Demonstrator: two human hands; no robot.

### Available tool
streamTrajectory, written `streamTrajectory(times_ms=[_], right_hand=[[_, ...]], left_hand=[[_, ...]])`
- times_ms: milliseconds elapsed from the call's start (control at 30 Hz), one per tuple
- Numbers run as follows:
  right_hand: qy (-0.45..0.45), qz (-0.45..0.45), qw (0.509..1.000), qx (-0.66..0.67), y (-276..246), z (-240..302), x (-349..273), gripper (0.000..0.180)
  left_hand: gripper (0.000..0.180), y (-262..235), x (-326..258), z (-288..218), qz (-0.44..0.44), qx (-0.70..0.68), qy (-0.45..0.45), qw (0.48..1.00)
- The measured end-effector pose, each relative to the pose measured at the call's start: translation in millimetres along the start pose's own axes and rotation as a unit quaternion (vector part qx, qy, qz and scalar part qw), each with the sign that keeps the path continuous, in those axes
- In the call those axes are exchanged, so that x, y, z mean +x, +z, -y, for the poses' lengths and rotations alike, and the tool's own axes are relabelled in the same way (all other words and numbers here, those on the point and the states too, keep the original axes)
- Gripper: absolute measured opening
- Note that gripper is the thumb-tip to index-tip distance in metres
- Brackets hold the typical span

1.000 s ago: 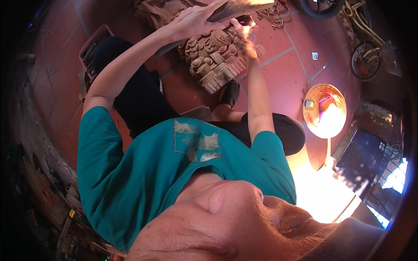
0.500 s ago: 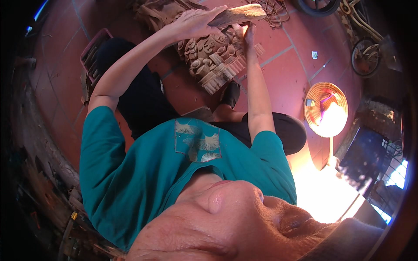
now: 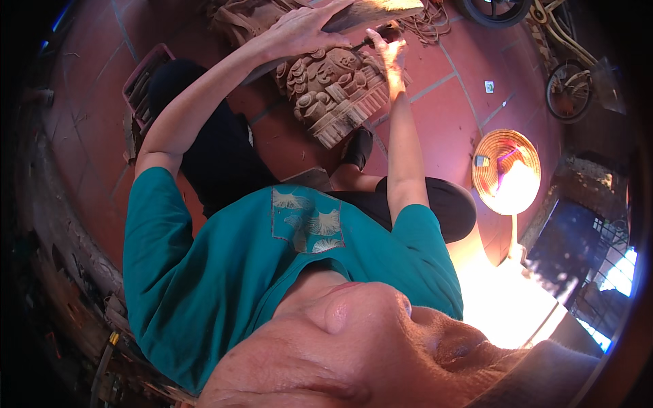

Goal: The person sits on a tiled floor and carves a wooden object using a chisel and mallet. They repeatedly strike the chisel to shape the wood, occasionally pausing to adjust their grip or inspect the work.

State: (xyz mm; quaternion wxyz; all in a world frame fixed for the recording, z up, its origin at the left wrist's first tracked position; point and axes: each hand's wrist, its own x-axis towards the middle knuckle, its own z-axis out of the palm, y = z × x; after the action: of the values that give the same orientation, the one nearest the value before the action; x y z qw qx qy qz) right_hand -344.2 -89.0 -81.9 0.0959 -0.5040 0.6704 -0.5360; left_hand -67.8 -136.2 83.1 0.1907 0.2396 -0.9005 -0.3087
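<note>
My left hand (image 3: 299, 32) is closed around one end of a pale, rough wooden block (image 3: 381, 12), which reaches out to the right near the top of the view. My right hand (image 3: 390, 53) pinches a thin dark chisel-like tool (image 3: 362, 45), much of it hidden by the fingers. Both hands are over a brown wood carving (image 3: 333, 88) with deep rounded relief and a ridged lower edge. The carving lies at floor level in front of my crossed legs.
Red floor tiles (image 3: 442, 115) surround the carving. Cords (image 3: 428, 27) lie beyond my right hand. At right are a woven round basket (image 3: 507, 170) in bright sun and a small-wheeled bicycle (image 3: 570, 88). A pinkish crate (image 3: 146, 81) stands left of my knee.
My right hand has come down and nearer to me, showing more of the dark tool. The wooden block and my left hand have shifted slightly up and to the right.
</note>
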Motion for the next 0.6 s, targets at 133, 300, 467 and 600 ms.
streamTrajectory(times_ms=[133,300,467,600], right_hand=[[0.144,0.064,0.986,0.045,5.0,32.9,-4.4,0.049],[0.092,0.054,0.994,0.006,0.7,51.7,-8.1,0.049],[0.100,0.047,0.977,0.183,3.7,20.3,-4.3,0.056],[0.134,0.030,0.951,0.275,9.2,5.9,-9.3,0.053]], left_hand=[[0.081,-2.6,-0.8,-9.2,-0.021,-0.039,0.002,0.999],[0.080,1.7,4.1,-11.6,-0.071,-0.022,0.055,0.996],[0.082,36.2,2.5,18.4,-0.006,0.067,-0.004,0.998],[0.083,33.5,5.2,11.1,0.024,0.089,-0.001,0.996]])
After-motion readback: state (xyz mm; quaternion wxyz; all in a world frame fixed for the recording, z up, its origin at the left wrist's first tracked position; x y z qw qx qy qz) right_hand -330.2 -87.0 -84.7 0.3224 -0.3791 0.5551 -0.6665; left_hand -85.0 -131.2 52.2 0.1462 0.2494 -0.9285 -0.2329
